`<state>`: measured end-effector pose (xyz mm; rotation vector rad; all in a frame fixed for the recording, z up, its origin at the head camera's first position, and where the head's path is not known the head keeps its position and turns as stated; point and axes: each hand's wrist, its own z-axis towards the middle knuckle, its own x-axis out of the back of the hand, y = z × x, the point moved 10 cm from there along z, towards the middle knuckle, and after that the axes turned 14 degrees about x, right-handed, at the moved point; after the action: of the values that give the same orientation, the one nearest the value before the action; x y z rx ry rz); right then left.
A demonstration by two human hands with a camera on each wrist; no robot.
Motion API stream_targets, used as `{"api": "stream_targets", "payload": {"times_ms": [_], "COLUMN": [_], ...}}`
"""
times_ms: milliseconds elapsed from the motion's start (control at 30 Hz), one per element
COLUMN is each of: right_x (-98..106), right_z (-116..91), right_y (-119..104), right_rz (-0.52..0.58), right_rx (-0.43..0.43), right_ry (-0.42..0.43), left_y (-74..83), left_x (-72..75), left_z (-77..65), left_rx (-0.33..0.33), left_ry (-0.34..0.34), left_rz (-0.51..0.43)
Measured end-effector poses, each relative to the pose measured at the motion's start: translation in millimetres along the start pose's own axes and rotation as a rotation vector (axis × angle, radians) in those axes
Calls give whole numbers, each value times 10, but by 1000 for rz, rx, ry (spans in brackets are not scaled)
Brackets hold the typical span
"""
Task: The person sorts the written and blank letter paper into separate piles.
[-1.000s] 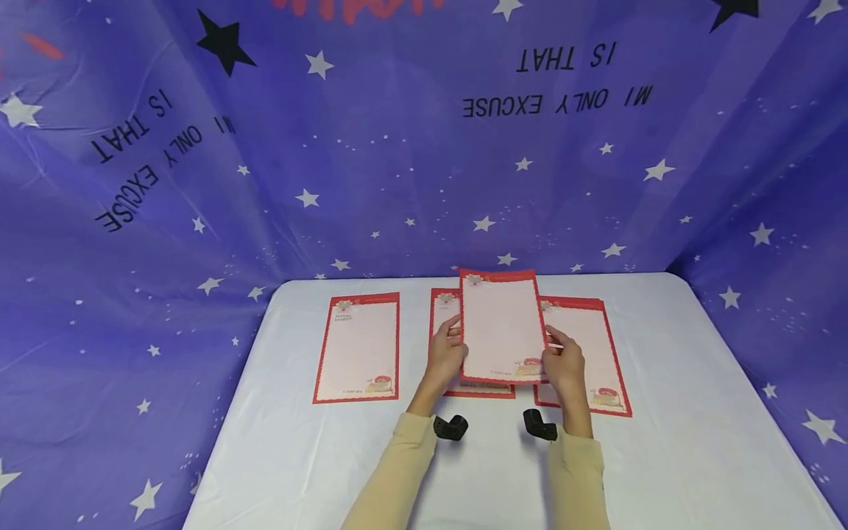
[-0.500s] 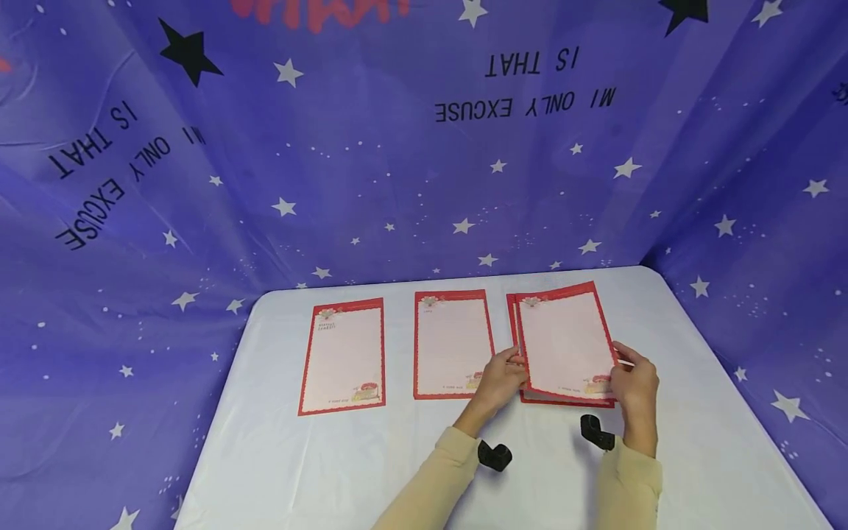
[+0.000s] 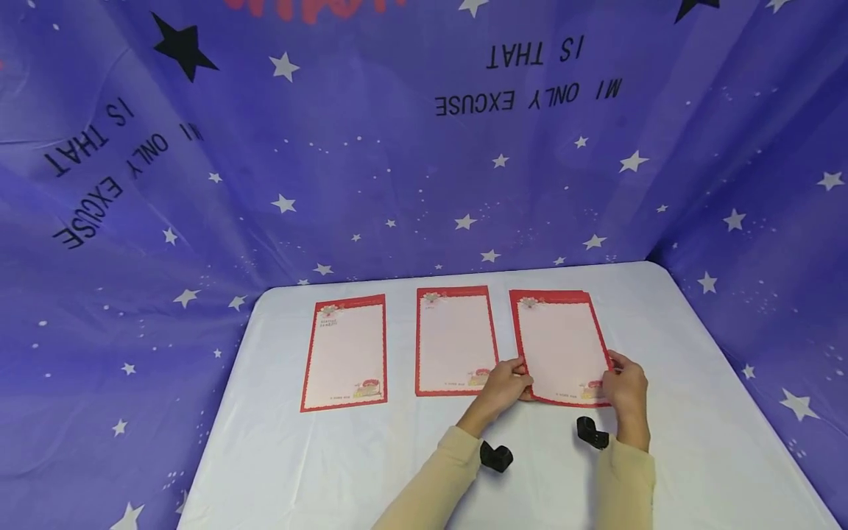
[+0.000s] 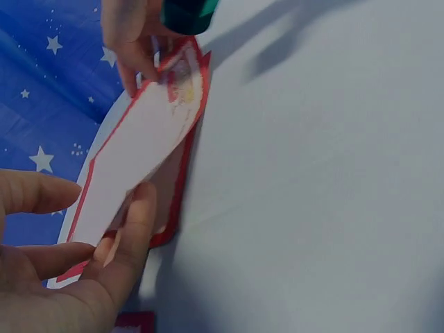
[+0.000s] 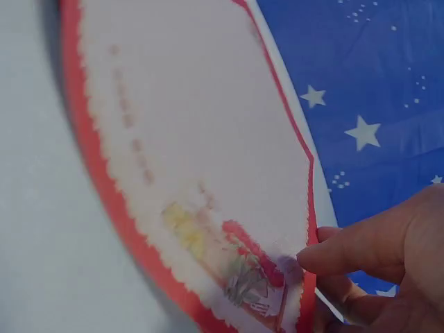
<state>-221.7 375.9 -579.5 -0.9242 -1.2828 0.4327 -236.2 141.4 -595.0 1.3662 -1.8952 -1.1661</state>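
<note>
— Held how?
— Pinched at both near corners: left hand (image 3: 506, 383) at seven o'clock, right hand (image 3: 623, 383) at five, fingers curled on red-bordered white paper sheet (image 3: 562, 346).
— Lay where?
— Atop rightmost pile, long axis toward twelve (near edge lifted off white table (image 3: 265, 456)).

Three red-bordered sheets are lying in a row across the far half of the desk (image 3: 278, 471): the left sheet (image 3: 345, 353), the middle sheet (image 3: 455, 341) and the right stack (image 3: 559, 344), with narrow strips of bare desk running between them. The hands (image 3: 506, 383) are occupying the near edge of the right stack. Bare desk is lying along the near edge and both side edges, while the starred cloth (image 3: 397, 169) is rising close behind the far edge and closing off the far right corner.
</note>
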Motion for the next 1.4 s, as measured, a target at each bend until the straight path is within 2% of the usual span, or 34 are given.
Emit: {"api": "stream_targets", "payload": {"times_ms": [167, 400, 567, 633, 733, 867, 1000, 1133, 1267, 1400], "right_x": [-35, -52, -91, -85, -74, -159, -484, -910, -1262, -1508], "right_z": [-10, -4, -16, -30, -58, -84, -102, -122, -150, -170], "right_y": [39, 65, -36, -131, -326, -658, -1051, -1348, -1407, -1374], "right_rz": [-13, -40, -102, -113, -65, 32, 105, 107, 84, 66], "right_rx": [22, 13, 13, 16, 31, 118, 204, 268, 255, 219], "right_ry": [35, 66, 9, 14, 59, 74, -53, -201, -302, -363], "left_y": [52, 53, 129, 179, 285, 408, 485, 509, 428, 341], "left_x": [25, 65, 139, 195, 307, 570, 1034, 1470, 1727, 1923], "left_z": [-15, 39, 22, 2, -49, -123, -205, -305, -377, -436], "left_rx": [-28, -22, -21, -20, -29, -42, -44, -47, -24, 3], "left_ry": [-11, 17, 99, 157, 231, 311, 414, 495, 538, 613], "left_rz": [78, 159, 343, 421, 481, 487, 465, 406, 376, 385]}}
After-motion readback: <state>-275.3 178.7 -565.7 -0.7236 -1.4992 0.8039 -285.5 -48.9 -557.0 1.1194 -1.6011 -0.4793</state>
